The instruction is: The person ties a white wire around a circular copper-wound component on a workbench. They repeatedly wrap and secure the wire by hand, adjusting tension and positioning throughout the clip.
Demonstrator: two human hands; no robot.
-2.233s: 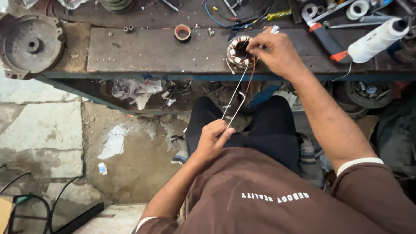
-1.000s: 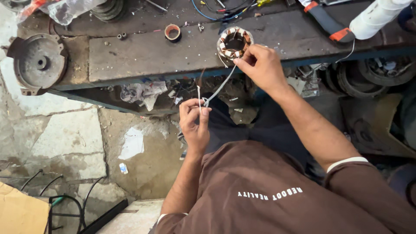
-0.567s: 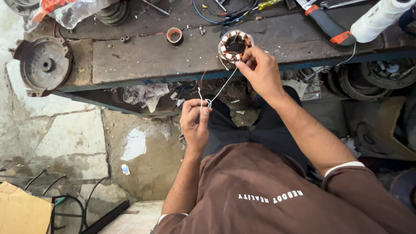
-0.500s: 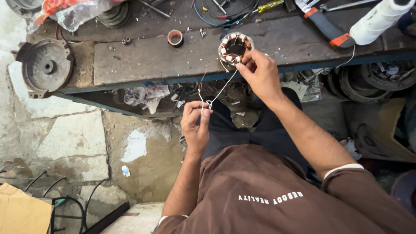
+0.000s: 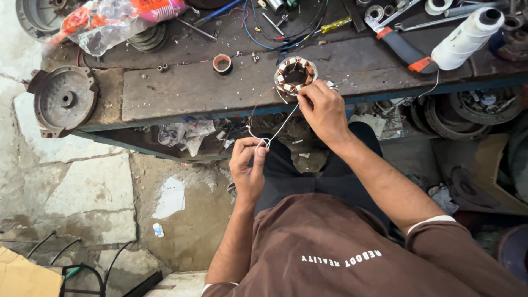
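A round motor stator [image 5: 296, 75] with copper windings lies on the dark workbench [image 5: 181, 91]. My right hand [image 5: 324, 113] rests at the stator's near edge, fingers pinched on the white thread [image 5: 280, 127] where it meets the windings. That thread runs taut down and left to my left hand [image 5: 248, 168], which pinches its looped end below the bench edge, over my lap. A thin copper wire curves beside the thread.
A white thread spool [image 5: 467, 37] and orange-handled pliers [image 5: 400, 45] lie at the right of the bench. A small tape roll [image 5: 222, 63], a plastic bag [image 5: 118, 22] and a metal motor cover [image 5: 63, 102] sit to the left. Motor parts crowd the shelf below.
My left hand has risen from my lap toward the bench, shortening the thread span. My right hand stays at the stator. The view has shifted slightly.
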